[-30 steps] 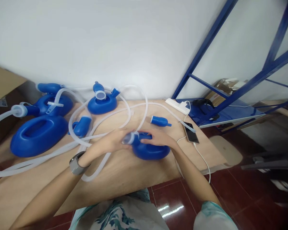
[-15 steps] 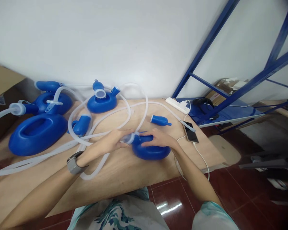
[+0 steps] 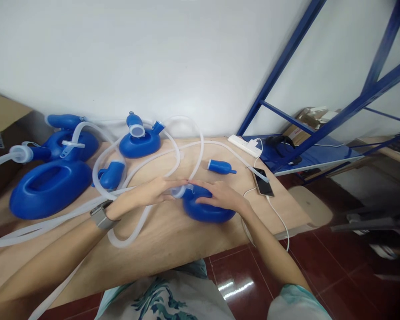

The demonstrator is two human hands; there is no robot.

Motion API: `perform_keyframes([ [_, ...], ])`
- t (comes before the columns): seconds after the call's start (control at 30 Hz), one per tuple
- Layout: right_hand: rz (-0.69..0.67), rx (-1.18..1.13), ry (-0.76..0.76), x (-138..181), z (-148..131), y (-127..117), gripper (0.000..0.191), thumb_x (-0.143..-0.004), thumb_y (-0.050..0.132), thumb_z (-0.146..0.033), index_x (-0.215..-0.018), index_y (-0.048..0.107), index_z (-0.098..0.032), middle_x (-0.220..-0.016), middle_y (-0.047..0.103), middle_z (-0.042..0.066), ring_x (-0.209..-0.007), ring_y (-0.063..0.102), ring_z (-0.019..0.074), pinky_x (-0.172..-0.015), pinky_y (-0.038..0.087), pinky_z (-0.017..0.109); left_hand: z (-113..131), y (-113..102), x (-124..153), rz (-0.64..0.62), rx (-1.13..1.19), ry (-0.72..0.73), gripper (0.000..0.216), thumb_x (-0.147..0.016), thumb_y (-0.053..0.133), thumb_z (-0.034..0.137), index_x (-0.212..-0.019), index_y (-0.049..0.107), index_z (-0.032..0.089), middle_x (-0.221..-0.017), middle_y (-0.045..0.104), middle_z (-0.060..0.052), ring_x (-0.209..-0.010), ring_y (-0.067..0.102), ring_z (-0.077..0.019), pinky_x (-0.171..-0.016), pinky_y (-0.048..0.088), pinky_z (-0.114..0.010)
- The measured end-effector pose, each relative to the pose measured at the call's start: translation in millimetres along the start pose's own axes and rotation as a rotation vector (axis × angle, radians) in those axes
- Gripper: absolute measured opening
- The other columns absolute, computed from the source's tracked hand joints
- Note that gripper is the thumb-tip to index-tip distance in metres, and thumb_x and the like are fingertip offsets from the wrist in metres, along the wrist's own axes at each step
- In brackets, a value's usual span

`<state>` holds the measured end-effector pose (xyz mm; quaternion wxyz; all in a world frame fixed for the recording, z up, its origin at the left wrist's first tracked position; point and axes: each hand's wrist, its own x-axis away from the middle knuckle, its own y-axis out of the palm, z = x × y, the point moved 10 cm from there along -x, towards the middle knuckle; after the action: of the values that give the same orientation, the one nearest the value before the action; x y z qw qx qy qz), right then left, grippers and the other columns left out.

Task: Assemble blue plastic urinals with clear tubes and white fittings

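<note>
A blue plastic vessel [image 3: 203, 211] lies on the wooden table [image 3: 173, 240] in front of me. My right hand [image 3: 220, 195] rests curled over its top and holds it down. My left hand [image 3: 156, 191], with a watch on the wrist, pinches the clear tube end [image 3: 178, 192] at the vessel's neck. A clear hose [image 3: 126, 238] loops from there toward the table's front edge.
Several more blue vessels [image 3: 50, 186] with clear hoses lie at the left and back. A small blue connector [image 3: 220, 167], a phone [image 3: 262, 187] on a white cable and a power strip [image 3: 244, 145] lie to the right. A blue metal rack [image 3: 320, 129] stands beyond.
The hands have stayed on the vessel and the tube end. The hose loop has slid a little toward the front edge, and the view has shifted slightly.
</note>
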<state>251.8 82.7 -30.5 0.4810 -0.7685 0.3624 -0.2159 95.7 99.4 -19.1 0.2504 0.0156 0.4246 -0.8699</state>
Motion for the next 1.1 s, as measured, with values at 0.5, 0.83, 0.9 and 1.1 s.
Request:
perform_keyframes([
  [0.5, -0.038, -0.012, -0.090, 2, 3, 8, 0.051, -0.106, 0.055, -0.055, -0.152, 0.058, -0.035, -0.141, 0.073, 0.006, -0.121, 0.073, 0.0298, -0.102, 0.056, 0.042, 14, 13, -3, 0.059, -0.189, -0.077, 0.059, -0.106, 0.057, 0.051, -0.161, 0.048, 0.033, -0.160, 0.056, -0.009, -0.137, 0.063, -0.0289, -0.116, 0.050, -0.040],
  [0.83, -0.011, -0.033, -0.004, 5, 2, 3, 0.070, -0.100, 0.058, -0.067, -0.161, 0.046, -0.034, -0.130, 0.076, 0.010, -0.112, 0.074, 0.0335, -0.096, 0.056, 0.044, 1, -3, -18, -0.109, -0.233, -0.037, 0.060, -0.099, 0.060, 0.066, -0.145, 0.066, 0.029, -0.139, 0.072, -0.011, -0.117, 0.073, -0.0309, -0.103, 0.055, -0.037],
  [0.9, 0.071, -0.166, 0.063, 6, 12, -5, 0.074, -0.104, 0.051, -0.064, -0.167, 0.035, -0.028, -0.116, 0.078, 0.009, -0.102, 0.075, 0.0301, -0.097, 0.055, 0.045, -18, -16, -40, -0.132, -0.067, -0.063, 0.053, -0.107, 0.045, 0.061, -0.139, 0.070, 0.027, -0.132, 0.076, -0.009, -0.115, 0.074, -0.0274, -0.100, 0.055, -0.034],
  [1.1, 0.417, -0.168, 0.374, 11, 99, -39, 0.055, -0.107, 0.048, -0.056, -0.152, 0.056, -0.025, -0.134, 0.069, 0.013, -0.126, 0.064, 0.0288, -0.112, 0.048, 0.048, -136, -28, -117, 0.048, -0.140, -0.385, 0.048, -0.104, 0.054, 0.051, -0.131, 0.069, 0.014, -0.135, 0.071, -0.018, -0.120, 0.069, -0.0310, -0.106, 0.052, -0.043],
])
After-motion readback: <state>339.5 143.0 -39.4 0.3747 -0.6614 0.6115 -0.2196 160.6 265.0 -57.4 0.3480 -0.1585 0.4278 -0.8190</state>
